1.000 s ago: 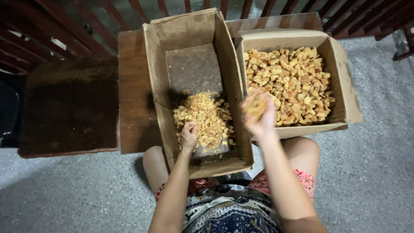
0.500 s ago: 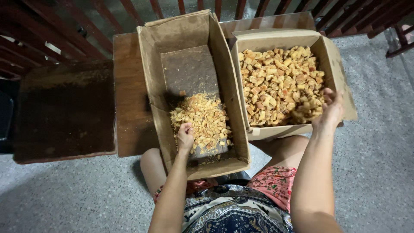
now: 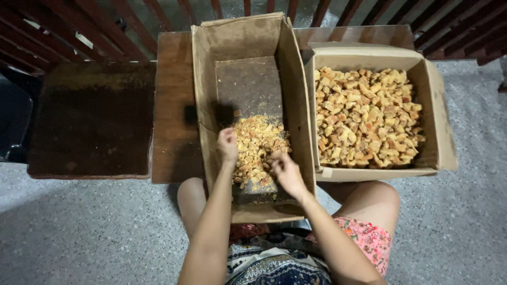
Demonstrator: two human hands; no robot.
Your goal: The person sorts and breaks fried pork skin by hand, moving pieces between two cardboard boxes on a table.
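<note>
Golden crumbly chunks (image 3: 256,148) lie piled in the near cardboard box (image 3: 289,95); I judge them light and brittle, best pinched gently. My left hand (image 3: 228,145) and right hand (image 3: 285,170) rest on them, fingers loosely curled. Farther right, a fuller box (image 3: 434,111).

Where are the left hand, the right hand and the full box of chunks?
left hand (image 3: 228,143), head view, back of the hand
right hand (image 3: 288,171), head view, back of the hand
full box of chunks (image 3: 441,137), head view, right wall
</note>
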